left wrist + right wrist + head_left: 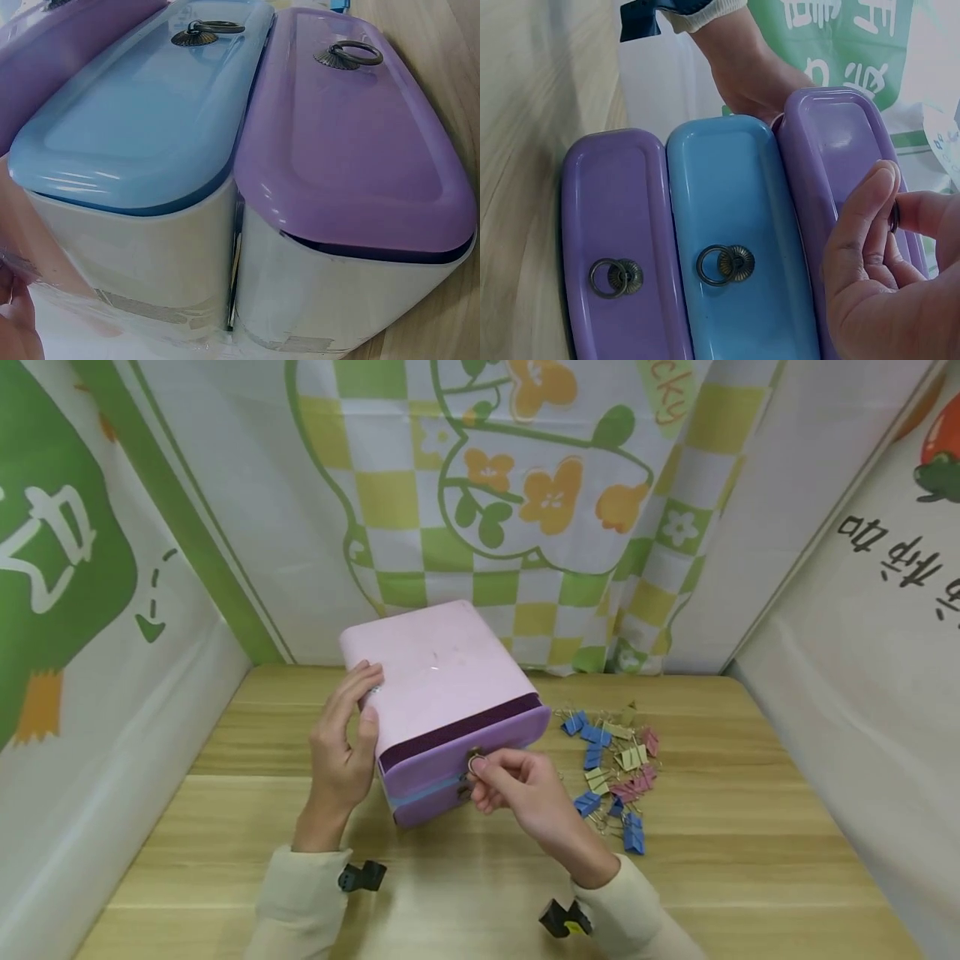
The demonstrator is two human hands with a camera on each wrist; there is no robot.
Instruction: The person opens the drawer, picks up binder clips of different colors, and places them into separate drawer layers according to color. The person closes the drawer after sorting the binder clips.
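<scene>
A small chest of drawers (442,664) with a pale pink top stands at an angle on the table. Its top purple drawer (468,742) is pulled out slightly, leaving a dark gap under the lid. Thumb and index finger of my right hand (528,789) pinch that drawer's ring pull (895,217). Below it, the blue drawer (731,180) and the bottom purple drawer (613,202) have their ring pulls hanging free. My left hand (345,747) rests against the chest's left side, its fingers fairly straight and reaching the upper edge.
Several binder clips (633,757) in blue, yellow and pink lie loosely heaped right of the chest. The wooden table (712,860) carries everything. Printed cloth (472,485) hangs behind it, with pale panels at both sides.
</scene>
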